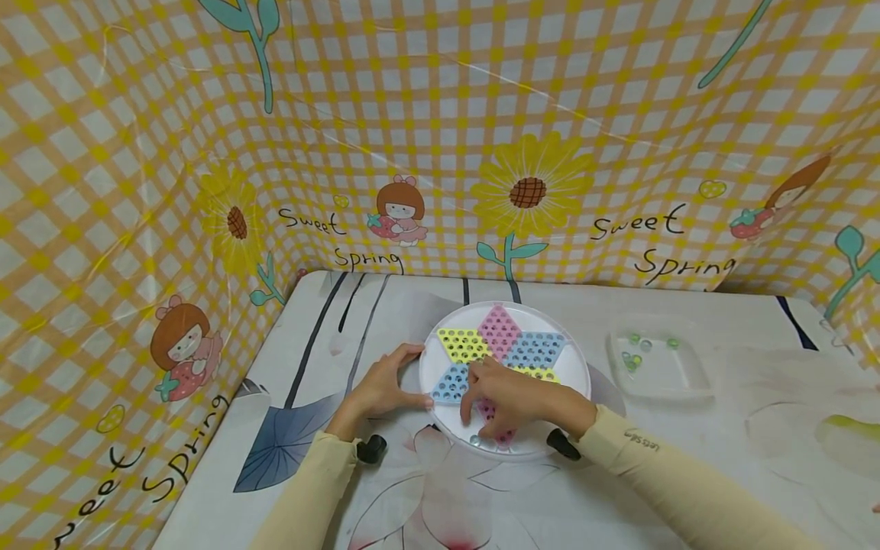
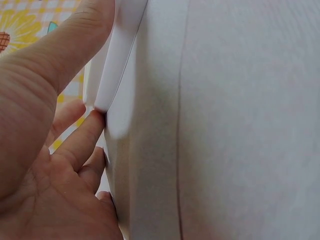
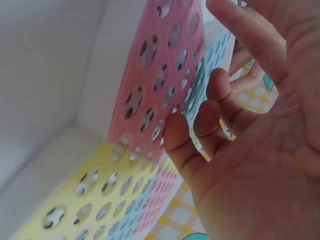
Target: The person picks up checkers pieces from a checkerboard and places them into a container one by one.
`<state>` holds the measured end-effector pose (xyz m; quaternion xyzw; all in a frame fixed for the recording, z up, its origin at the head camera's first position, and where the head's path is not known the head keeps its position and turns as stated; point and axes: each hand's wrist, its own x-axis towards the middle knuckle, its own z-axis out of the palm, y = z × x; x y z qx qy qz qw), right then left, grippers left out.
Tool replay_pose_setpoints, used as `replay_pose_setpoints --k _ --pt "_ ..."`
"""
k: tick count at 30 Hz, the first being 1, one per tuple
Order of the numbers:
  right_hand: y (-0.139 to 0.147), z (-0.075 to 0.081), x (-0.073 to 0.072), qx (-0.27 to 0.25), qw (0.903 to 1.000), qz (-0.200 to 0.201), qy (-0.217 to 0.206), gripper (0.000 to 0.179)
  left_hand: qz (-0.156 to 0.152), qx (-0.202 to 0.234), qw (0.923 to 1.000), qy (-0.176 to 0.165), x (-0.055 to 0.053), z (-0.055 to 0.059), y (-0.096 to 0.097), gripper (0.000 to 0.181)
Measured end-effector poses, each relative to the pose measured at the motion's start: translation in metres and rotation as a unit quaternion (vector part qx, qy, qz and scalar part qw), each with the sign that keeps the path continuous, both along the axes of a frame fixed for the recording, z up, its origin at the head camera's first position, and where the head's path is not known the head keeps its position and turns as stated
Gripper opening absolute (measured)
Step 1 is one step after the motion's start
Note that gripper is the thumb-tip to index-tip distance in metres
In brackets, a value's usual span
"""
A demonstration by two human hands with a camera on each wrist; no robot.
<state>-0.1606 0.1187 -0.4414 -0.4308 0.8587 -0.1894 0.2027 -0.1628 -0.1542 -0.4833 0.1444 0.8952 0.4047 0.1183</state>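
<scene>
A round white Chinese checkers board (image 1: 569,373) lies on the table, its star of pink, yellow and blue points full of holes. At its left rim my left hand (image 1: 380,388) rests with thumb and fingers spread along the edge. In the left wrist view the fingers (image 2: 80,142) touch the board's side. Over the star's middle reaches my right hand (image 1: 512,393), fingers bent down to the holes. The right wrist view shows loosely bent fingertips (image 3: 177,132) by the pink point (image 3: 150,75), with nothing visible in them. A clear marble (image 1: 474,441) sits near the front rim.
Right of the board stands a clear plastic box (image 1: 677,395) with several green and clear marbles (image 1: 634,363). A checked cloth (image 1: 440,99) hangs behind and to the left. The table cover (image 1: 330,347) has printed leaves and flowers.
</scene>
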Motion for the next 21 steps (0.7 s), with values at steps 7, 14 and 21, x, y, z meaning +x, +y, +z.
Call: replay_pose_setpoints --k 7,14,21 --pt "-0.0037 -0.0026 0.0037 0.021 0.9989 0.018 0.036 0.02 0.001 0.002 1.0 -0.001 -0.0003 -0.0009 -0.0008 0.092" --pt "-0.0028 -0.0039 0.0063 0.006 0.9984 0.024 0.051 0.017 0.004 0.004 1.0 0.0 0.0002 0.0002 -0.0009 0.093" --pt "-0.0016 -0.0059 0.0071 -0.002 0.9983 0.024 0.053 0.016 0.004 0.004 1.0 -0.005 0.001 0.001 -0.0004 0.093"
